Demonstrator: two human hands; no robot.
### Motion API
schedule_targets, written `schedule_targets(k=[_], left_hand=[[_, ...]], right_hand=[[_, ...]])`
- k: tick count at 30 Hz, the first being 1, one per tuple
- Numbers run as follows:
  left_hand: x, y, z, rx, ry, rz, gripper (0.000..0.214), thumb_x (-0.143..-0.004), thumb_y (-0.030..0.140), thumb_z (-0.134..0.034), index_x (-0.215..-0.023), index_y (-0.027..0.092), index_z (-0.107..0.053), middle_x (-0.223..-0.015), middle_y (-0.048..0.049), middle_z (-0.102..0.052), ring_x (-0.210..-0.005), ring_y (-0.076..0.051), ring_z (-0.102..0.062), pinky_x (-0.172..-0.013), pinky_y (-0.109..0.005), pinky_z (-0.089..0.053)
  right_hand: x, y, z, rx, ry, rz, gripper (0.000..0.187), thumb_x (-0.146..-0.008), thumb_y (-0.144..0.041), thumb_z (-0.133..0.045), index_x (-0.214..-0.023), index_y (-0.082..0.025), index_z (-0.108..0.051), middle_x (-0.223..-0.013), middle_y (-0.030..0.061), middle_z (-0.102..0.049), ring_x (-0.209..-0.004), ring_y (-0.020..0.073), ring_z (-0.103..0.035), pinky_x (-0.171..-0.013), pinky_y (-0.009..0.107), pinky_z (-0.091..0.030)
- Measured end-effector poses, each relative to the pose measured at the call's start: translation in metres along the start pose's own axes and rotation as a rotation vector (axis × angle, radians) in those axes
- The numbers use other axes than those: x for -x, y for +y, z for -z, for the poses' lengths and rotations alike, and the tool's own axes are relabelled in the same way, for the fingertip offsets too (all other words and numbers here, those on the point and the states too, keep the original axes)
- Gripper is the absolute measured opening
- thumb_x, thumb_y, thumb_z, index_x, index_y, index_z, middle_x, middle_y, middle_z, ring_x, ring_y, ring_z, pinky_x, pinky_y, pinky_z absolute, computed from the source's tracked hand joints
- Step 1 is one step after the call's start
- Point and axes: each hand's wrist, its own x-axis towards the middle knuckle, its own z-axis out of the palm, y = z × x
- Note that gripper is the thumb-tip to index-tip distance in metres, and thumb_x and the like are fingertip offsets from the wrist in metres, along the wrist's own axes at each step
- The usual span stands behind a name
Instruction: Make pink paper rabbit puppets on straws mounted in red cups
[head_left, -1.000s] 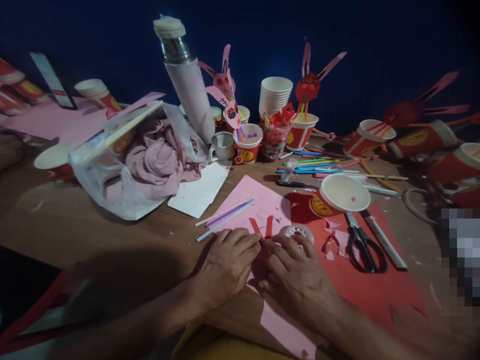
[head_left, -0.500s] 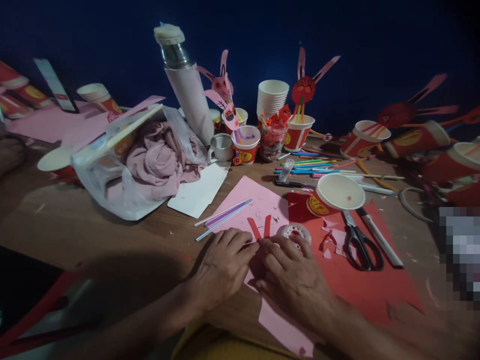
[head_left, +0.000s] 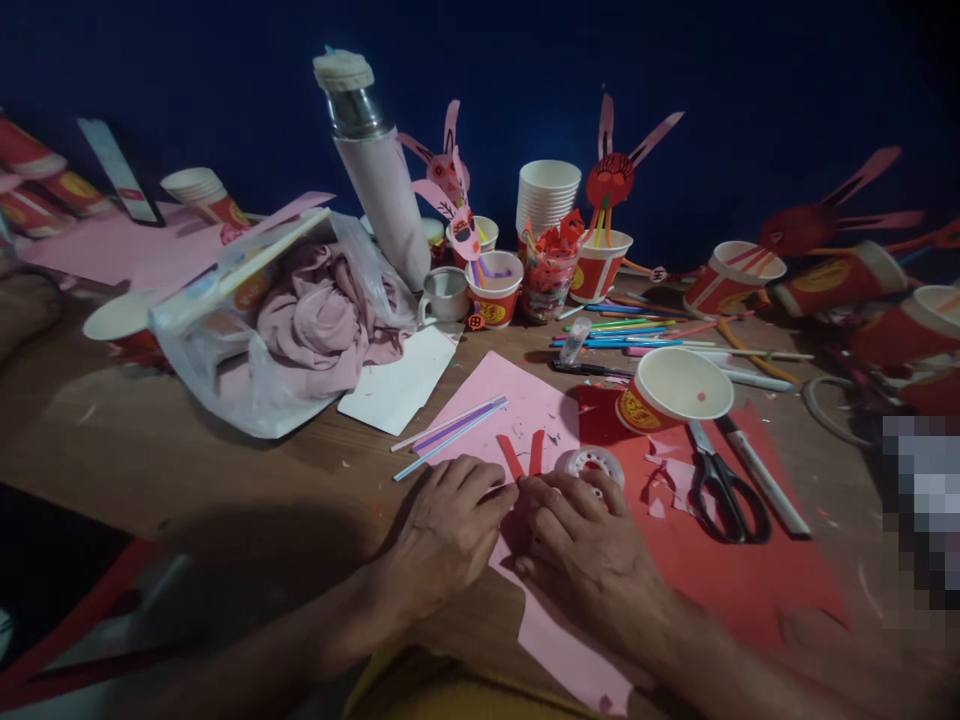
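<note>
Two narrow red paper strips point(head_left: 534, 455) stand out in a V shape between my hands, above the pink paper sheet point(head_left: 487, 395). My left hand point(head_left: 448, 520) has its thumb and index finger closed at the base of the strips. Fingers curled, my right hand point(head_left: 589, 535) meets them from the other side and presses at the same spot. The lower end of the strips is hidden under my fingers. A white tape roll point(head_left: 604, 463) lies just beyond my right fingers. Thin plastic straws point(head_left: 450, 428) lie on the pink sheet beyond my left hand.
Black-handled scissors point(head_left: 731, 500) and a marker point(head_left: 765, 480) lie on a red sheet point(head_left: 757, 590), near a paper cup point(head_left: 649, 400). Behind stand a tall flask point(head_left: 379, 185), a metal mug point(head_left: 444, 297) and rabbit-faced cups point(head_left: 600, 270). A plastic bag point(head_left: 247, 405) sits left; another person's hand point(head_left: 26, 305) shows far left.
The whole view has shifted very slightly to the right. Both hands stay closed together at the base of the red strips.
</note>
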Motion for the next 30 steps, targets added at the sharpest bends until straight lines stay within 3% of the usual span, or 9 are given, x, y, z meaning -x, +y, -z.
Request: schedule_targets(k=[7,30], left_hand=[[0.0035,0.0013,-0.0012,-0.053,0.054,-0.055,0.026,-0.076,0.011,-0.047,-0.099,0.017,-0.057,-0.096,-0.0071,-0.056,-0.086,-0.021,-0.045,-0.07,-0.035,-0.038],[0.0016,0.006,0.001,-0.027,0.065,-0.001,0.023,-0.075,0.012,-0.049,-0.095,0.018,-0.059,-0.097,-0.007,-0.058,-0.086,-0.022,-0.046,-0.07,-0.037,-0.038]], right_hand=[[0.0018,-0.0002,-0.0011,-0.003,0.007,-0.008,0.023,-0.078,-0.039,-0.054,-0.093,-0.021,-0.056,-0.109,0.001,-0.062,-0.097,0.0212,-0.051,-0.089,0.042,-0.027],[0.003,-0.0005,-0.0008,-0.013,0.001,-0.003,0.021,-0.081,-0.037,-0.05,-0.095,-0.022,-0.056,-0.11,0.0019,-0.062,-0.1,0.0212,-0.051,-0.091,0.043,-0.028]])
